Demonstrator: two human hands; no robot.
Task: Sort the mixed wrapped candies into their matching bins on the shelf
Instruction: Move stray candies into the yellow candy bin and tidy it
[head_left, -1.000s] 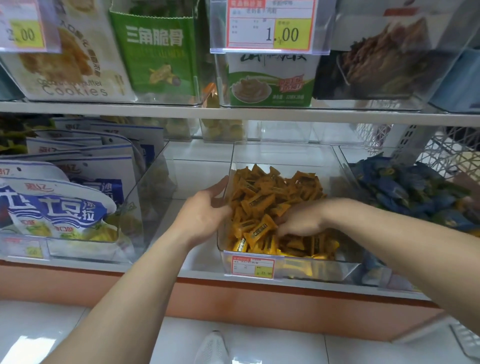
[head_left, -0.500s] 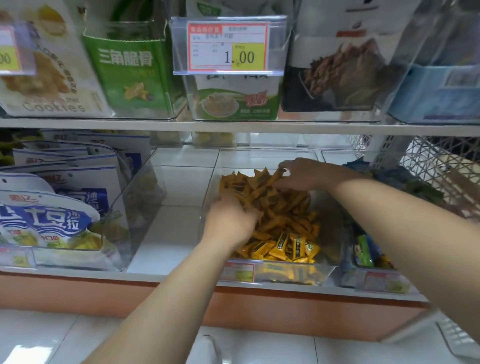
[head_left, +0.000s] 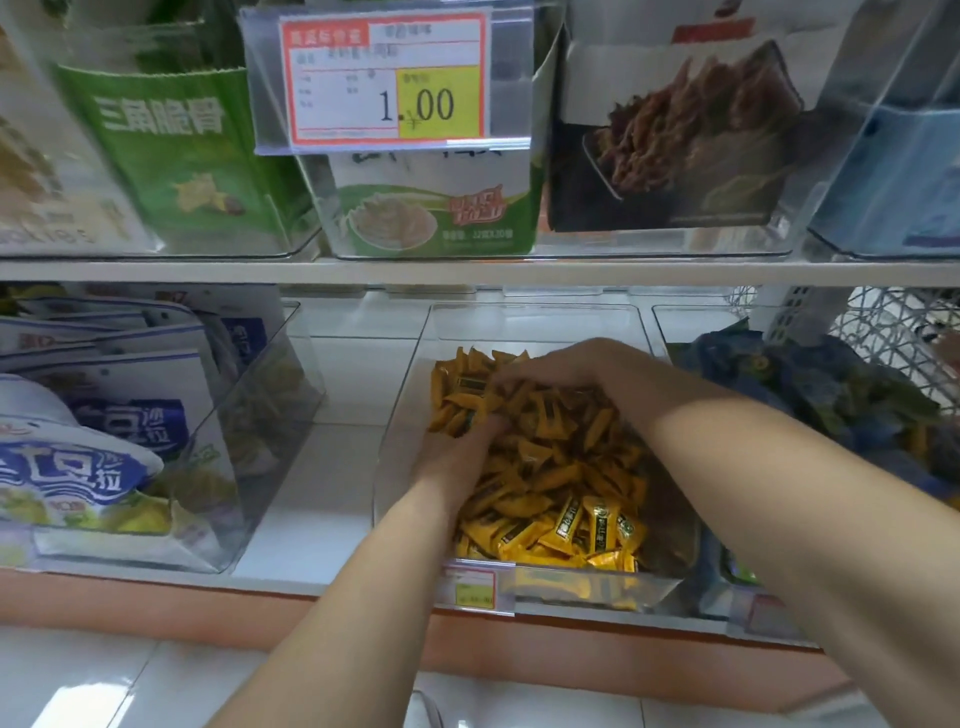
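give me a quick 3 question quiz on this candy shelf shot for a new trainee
1. Multiple choice: the left hand and right hand are both in the clear bin of: A) red candies B) yellow candies C) loose biscuits.
2. True or false: the price tag on the upper shelf reads 1.00.
3. Fill in: the neighbouring candies, right of that bin, are mostly ____-wrapped.

Key: 1 B; 2 true; 3 blue.
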